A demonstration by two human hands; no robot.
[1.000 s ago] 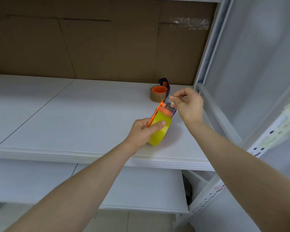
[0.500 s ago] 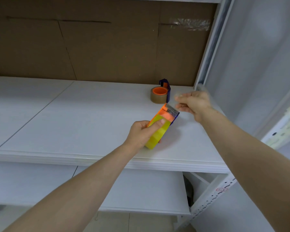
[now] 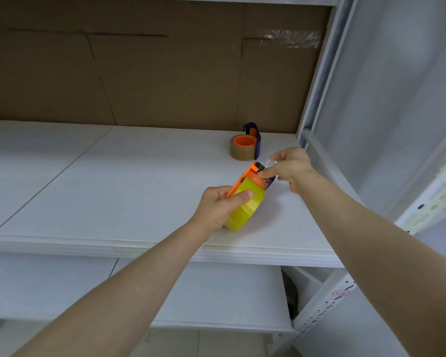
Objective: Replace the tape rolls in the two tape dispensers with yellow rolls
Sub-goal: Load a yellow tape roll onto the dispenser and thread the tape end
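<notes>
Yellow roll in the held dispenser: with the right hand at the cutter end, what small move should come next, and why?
Probably draw the tape end over the cutter. The left hand grips the orange dispenser with the yellow roll already seated, and the right hand pinches a clear strip by the blade. The second dispenser, on the shelf, carries a brown roll.

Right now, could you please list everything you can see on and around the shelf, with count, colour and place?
Tape dispenser: one, orange, held over the shelf's right part.
Yellow tape roll: one, mounted in that dispenser.
Second dispenser: one, dark blue with orange hub, standing at the back right.
Brown tape roll: one, on the second dispenser.
Shelf: white, with another below.
Cardboard backing: brown, behind the shelf.
Left hand: grips the yellow roll and dispenser.
Right hand: fingers at the dispenser's cutter end.
</notes>
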